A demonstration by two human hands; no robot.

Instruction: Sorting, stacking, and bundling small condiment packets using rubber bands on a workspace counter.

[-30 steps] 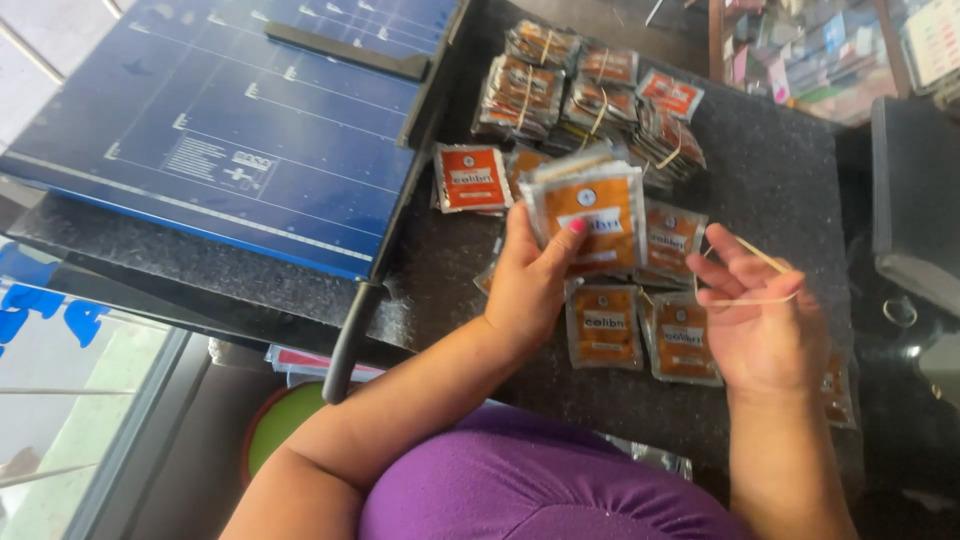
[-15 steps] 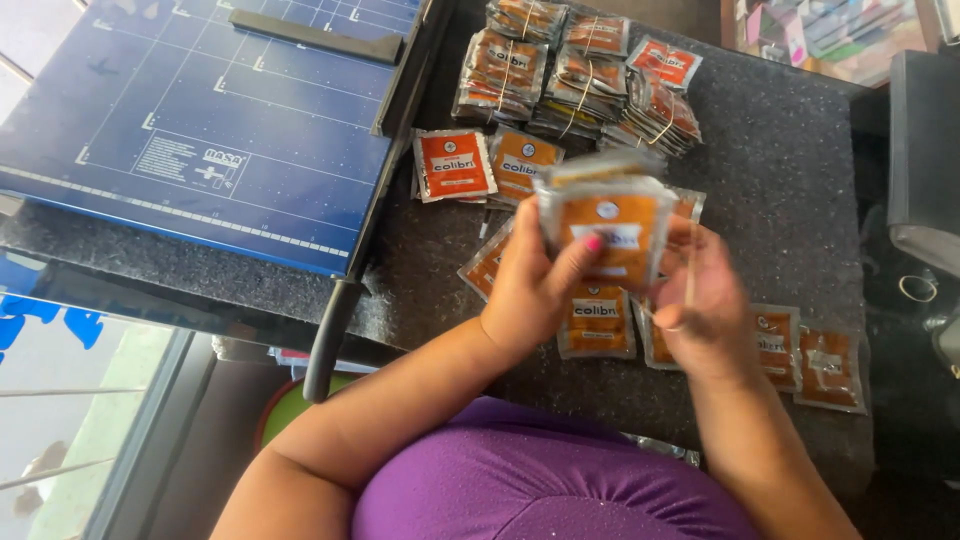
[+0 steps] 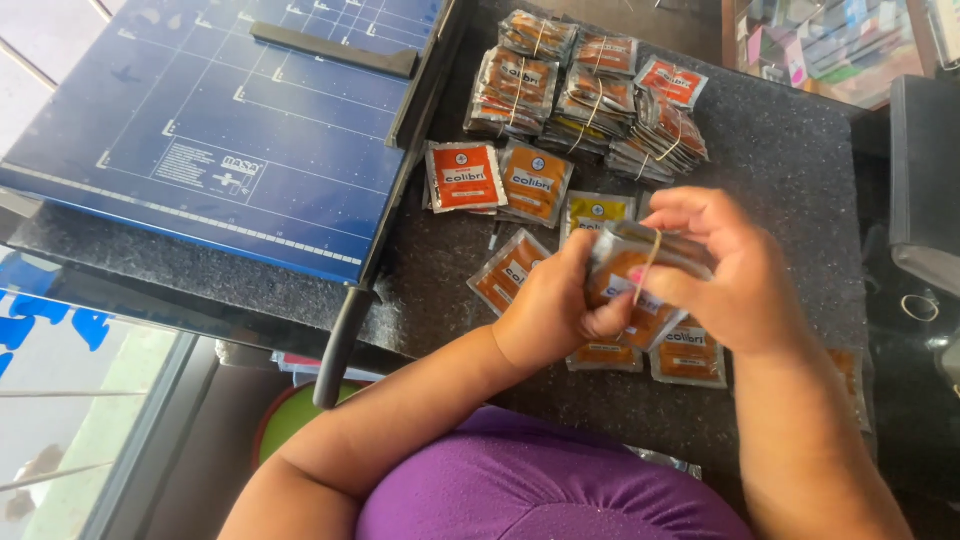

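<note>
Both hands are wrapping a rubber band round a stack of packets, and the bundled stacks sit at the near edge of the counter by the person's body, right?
Not quite. The head view shows the bundled stacks at the far side of the counter. The left hand and right hand do hold a stack of packets with a rubber band.

Both hands grip a stack of packets (image 3: pixel 640 285) with a rubber band (image 3: pixel 650 262) across it. The left hand (image 3: pixel 548 312) holds it from below, the right hand (image 3: pixel 735 275) from above. Loose packets (image 3: pixel 500 180) lie on the dark counter (image 3: pixel 790 170).

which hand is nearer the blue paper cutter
Left. The left hand grips the stack of packets on the side toward the blue paper cutter; the right hand is on the stack's far side.
</note>
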